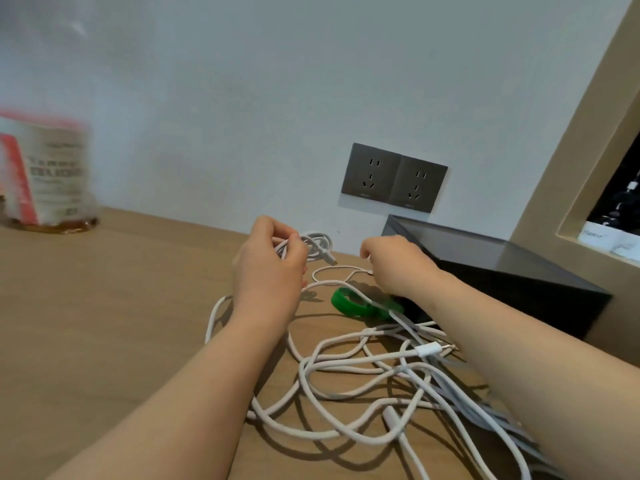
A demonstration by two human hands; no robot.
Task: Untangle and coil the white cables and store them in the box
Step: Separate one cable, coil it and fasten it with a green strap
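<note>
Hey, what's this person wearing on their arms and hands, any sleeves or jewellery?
Nothing shows. Both forearms are bare to the frame's edge, with no sleeves. The left hand and right hand carry no gloves, watch, bracelet or visible rings.

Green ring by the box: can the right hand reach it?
Probably yes. The green ring lies just beside the right hand, nothing between them. A white cable crosses over the ring, and the hand seems to pinch a cable end.
</note>
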